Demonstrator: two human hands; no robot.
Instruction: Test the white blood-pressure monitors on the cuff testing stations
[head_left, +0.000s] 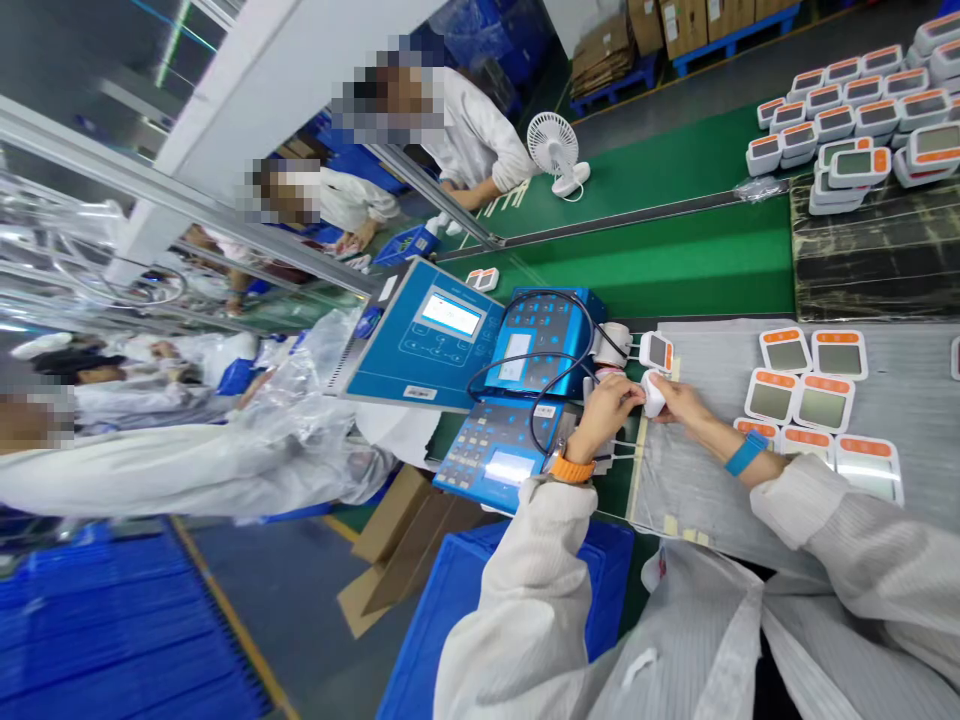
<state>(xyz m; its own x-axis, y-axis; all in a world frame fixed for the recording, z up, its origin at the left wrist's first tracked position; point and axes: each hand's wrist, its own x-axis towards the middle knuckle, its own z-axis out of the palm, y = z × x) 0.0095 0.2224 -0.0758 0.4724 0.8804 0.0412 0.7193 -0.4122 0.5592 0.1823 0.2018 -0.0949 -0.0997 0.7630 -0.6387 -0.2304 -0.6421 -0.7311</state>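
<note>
My right hand point(677, 403) is closed around a small white plastic device point(653, 394), whose screen side is hidden. At the device's left edge, the fingertips of my left hand point(609, 408) are pinched together, touching it or almost so; whatever is between them is too small to make out. Just beyond my hands stands a similar small display unit point(658, 351) with an orange strip, beside a white round object point(612, 344). Several orange-and-white display units point(823, 401) lie face up on the grey mat point(697, 470) to the right.
Blue test instruments point(536, 345) with black cables stand left of my hands. A blue crate point(450, 580) is below the bench edge. More display units point(855, 165) are stacked at the far right. A white fan point(553, 145) and co-workers in white coats point(480, 130) are across the bench.
</note>
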